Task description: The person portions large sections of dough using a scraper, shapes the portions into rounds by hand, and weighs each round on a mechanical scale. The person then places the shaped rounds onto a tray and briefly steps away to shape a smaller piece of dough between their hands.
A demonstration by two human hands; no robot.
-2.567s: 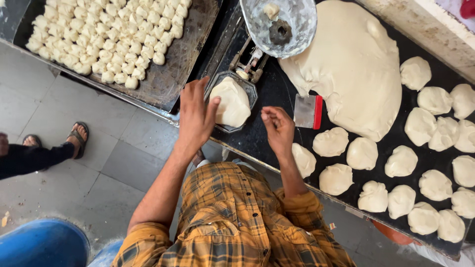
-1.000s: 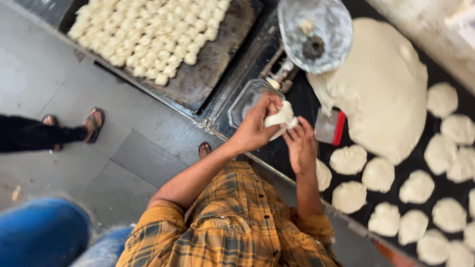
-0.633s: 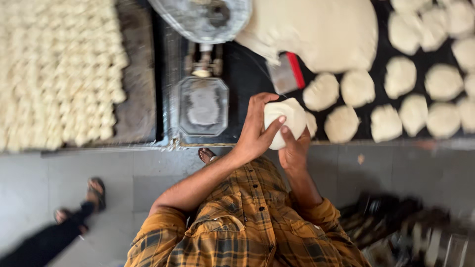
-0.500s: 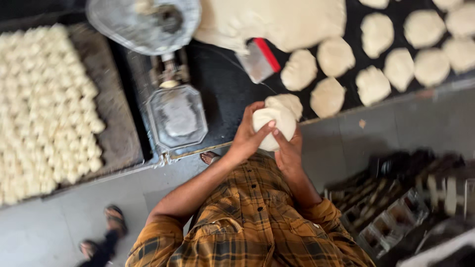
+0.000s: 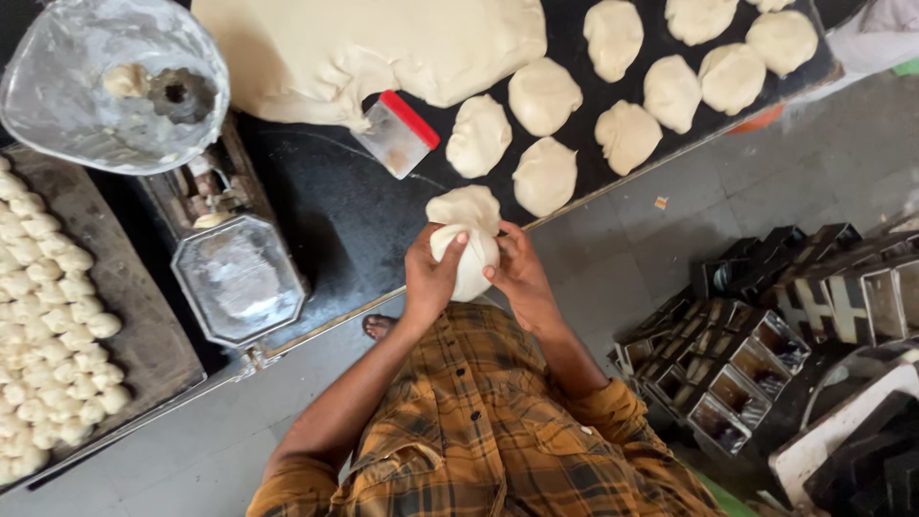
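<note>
I cup a round white dough ball (image 5: 471,260) between both hands at the front edge of the black table (image 5: 335,225). My left hand (image 5: 431,275) wraps its left side and my right hand (image 5: 518,275) presses its right side. Just beyond it, a flattened dough piece (image 5: 464,205) lies on the table. Several shaped dough portions (image 5: 544,96) sit in rows to the upper right. A large dough mass (image 5: 383,48) lies at the top, with a red-handled scraper (image 5: 397,134) beside it.
A balance scale with an octagonal pan (image 5: 237,278) and a round bowl pan (image 5: 110,81) stands left of my hands. A tray of several small dough pieces (image 5: 38,316) lies at the far left. Stacked metal loaf tins (image 5: 756,335) sit on the floor at right.
My left hand lifted the dough off the scale pan and brought it to my right hand. Both hands now hold it at the table edge. The view swung right.
</note>
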